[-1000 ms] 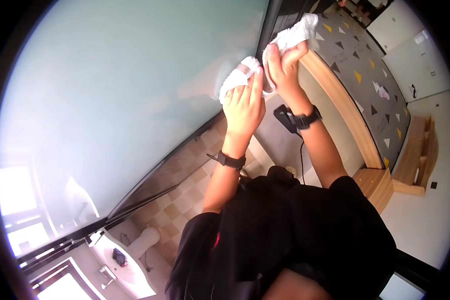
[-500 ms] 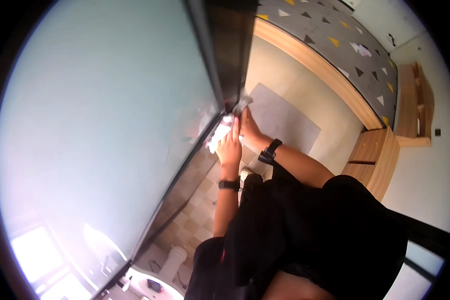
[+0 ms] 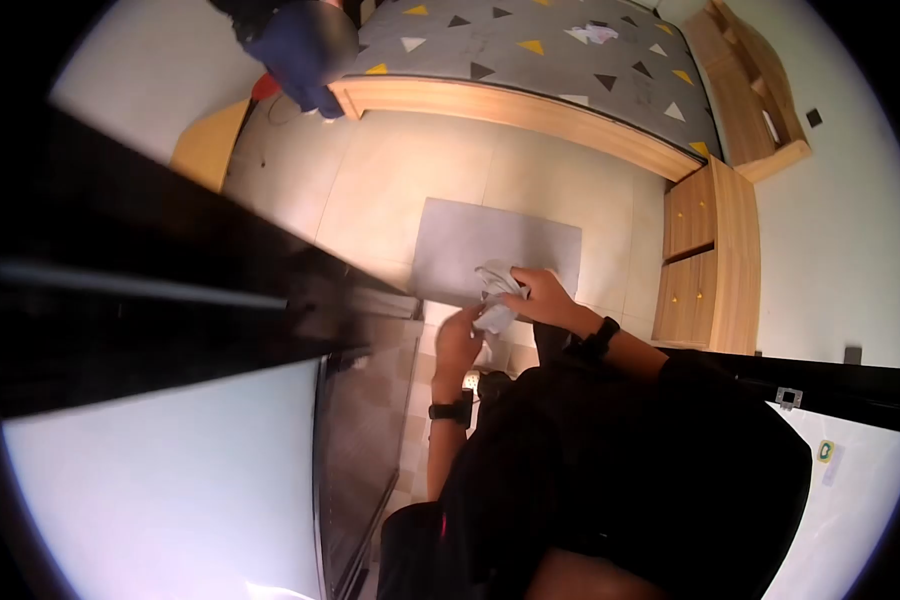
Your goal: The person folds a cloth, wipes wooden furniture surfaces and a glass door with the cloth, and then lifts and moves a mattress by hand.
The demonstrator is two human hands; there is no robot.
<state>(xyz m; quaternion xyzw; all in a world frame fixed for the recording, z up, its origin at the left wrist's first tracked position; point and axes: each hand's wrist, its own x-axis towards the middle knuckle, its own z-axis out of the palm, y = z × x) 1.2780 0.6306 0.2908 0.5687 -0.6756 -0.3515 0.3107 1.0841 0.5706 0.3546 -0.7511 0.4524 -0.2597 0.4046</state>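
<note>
A crumpled pale cloth (image 3: 498, 318) hangs between my hands, over the grey mat's near edge. My right hand (image 3: 547, 300) grips its upper right side, thumb and fingers bunched on the fabric. From below left, my left hand (image 3: 458, 343) pinches the lower part of the cloth; some of its fingers are hidden. Whether the cloth is wet or dry cannot be seen. To the left of my hands stands a frosted glass panel (image 3: 170, 490) in a dark frame, apart from the cloth.
A grey mat (image 3: 450, 240) lies on the tiled floor. Beyond is a wooden bed (image 3: 510, 100) with a triangle-patterned cover. A wooden drawer cabinet (image 3: 690, 270) stands right. At upper left is another person (image 3: 295, 55) in blue trousers. The dark door frame (image 3: 170, 270) crosses the left side.
Both hands have come away from the dark frame of the glass panel with the cloth and now hold it over the mat. My view has swung toward the room, bringing another person into sight.
</note>
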